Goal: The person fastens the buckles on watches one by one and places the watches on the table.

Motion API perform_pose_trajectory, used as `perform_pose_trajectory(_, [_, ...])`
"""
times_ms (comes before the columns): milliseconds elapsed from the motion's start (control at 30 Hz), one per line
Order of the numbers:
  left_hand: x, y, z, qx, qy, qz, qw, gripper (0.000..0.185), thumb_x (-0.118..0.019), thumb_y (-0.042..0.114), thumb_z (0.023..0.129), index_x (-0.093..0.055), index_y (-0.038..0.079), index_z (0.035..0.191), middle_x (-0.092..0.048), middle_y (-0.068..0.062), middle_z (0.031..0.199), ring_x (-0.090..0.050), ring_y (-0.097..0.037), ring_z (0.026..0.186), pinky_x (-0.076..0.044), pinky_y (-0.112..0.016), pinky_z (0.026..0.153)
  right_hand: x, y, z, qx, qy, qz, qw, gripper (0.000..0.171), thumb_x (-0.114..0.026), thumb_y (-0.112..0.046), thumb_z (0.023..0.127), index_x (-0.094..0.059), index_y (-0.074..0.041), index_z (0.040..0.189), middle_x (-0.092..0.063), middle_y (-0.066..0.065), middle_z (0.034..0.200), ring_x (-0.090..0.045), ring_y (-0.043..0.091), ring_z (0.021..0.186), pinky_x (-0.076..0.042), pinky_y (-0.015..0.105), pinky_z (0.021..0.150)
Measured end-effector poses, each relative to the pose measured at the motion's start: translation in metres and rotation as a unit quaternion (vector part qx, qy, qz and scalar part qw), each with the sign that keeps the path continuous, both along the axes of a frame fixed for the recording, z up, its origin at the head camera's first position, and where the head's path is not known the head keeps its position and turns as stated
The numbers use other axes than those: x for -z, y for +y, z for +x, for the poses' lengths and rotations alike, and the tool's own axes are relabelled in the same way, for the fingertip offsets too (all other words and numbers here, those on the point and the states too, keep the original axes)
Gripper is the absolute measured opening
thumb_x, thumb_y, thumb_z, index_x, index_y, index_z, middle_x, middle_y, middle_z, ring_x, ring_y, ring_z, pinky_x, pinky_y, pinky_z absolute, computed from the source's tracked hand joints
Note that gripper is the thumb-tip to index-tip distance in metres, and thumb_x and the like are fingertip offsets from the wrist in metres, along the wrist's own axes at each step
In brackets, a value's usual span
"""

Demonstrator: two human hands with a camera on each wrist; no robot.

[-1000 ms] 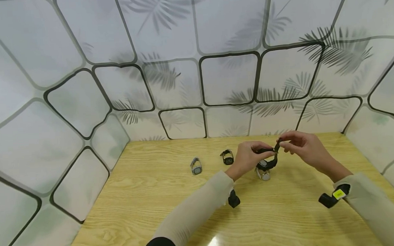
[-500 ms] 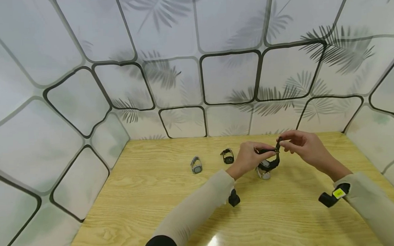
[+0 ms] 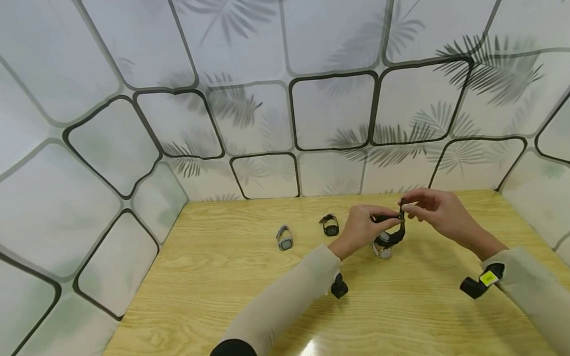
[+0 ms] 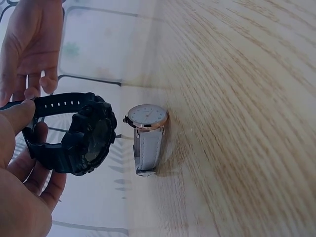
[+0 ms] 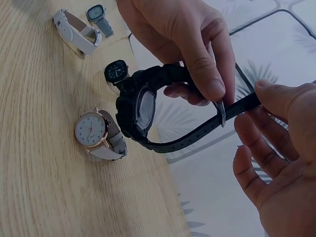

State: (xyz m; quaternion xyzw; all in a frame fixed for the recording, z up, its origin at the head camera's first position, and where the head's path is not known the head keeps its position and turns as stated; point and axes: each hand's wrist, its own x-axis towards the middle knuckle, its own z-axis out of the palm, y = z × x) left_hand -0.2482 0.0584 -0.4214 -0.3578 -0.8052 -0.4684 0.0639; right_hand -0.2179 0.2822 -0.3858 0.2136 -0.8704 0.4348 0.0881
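Observation:
A chunky black wristwatch (image 3: pixel 394 239) is held up over the table between both hands. My left hand (image 3: pixel 361 226) pinches its strap at the metal buckle (image 5: pixel 222 114), thumb on top, as the right wrist view shows. The strap's holed end passes through that buckle, and my right hand (image 3: pixel 441 213) pinches its tip between thumb and fingers. In the left wrist view the strap forms a loop behind the thick watch case (image 4: pixel 94 138). Just beyond the held watch, a rose-gold watch with a pale strap (image 4: pixel 148 116) stands on the table.
On the wooden table (image 3: pixel 199 288), a grey watch (image 3: pixel 285 244) and a square black watch (image 3: pixel 331 230) lie left of the hands. Another white-strapped watch (image 5: pixel 76 32) shows in the right wrist view. A patterned backdrop (image 3: pixel 330 112) rises along the table's far edge.
Both hands keep their hold on the black watch. My right hand and the strap tip have shifted very slightly left; the head view has tipped a little.

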Motion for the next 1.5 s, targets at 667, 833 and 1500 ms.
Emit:
perform_pose_trajectory(667, [-0.002,-0.003,0.003,-0.022,-0.037,0.006,0.9991,0.027,-0.081,0.026,0.091,-0.075,0.014,0.115,-0.076,0.004,0.104,-0.062,0.013,0.083,-0.052,-0.009,0.073,0.008,-0.005,-0.002,0.003,-0.003,-0.01,1.0,0.026,-0.068,-0.018,0.102,-0.069,-0.006,0.125,-0.072,0.009,0.111,-0.071,0.014,0.087,-0.057,0.027,0.067])
perform_pose_trajectory(833, [-0.004,-0.011,0.001,0.0,-0.041,-0.029,0.9987,0.041,-0.084,0.024,0.089,-0.069,0.015,0.126,-0.075,0.0,0.111,-0.065,0.005,0.092,-0.051,-0.009,0.078,0.012,-0.006,-0.004,0.004,0.01,0.008,1.0,0.027,-0.068,-0.015,0.102,-0.067,-0.006,0.127,-0.071,0.013,0.113,-0.07,0.01,0.086,-0.057,0.026,0.066])
perform_pose_trajectory(1500, [-0.004,-0.03,-0.005,-0.019,-0.099,-0.072,0.9923,0.031,-0.082,0.024,0.091,-0.076,0.011,0.119,-0.075,0.004,0.103,-0.066,0.0,0.085,-0.054,-0.014,0.069,0.011,-0.006,-0.003,0.004,0.029,0.003,1.0,0.025,-0.068,-0.018,0.102,-0.069,-0.004,0.123,-0.074,0.011,0.109,-0.071,0.015,0.083,-0.056,0.025,0.065])
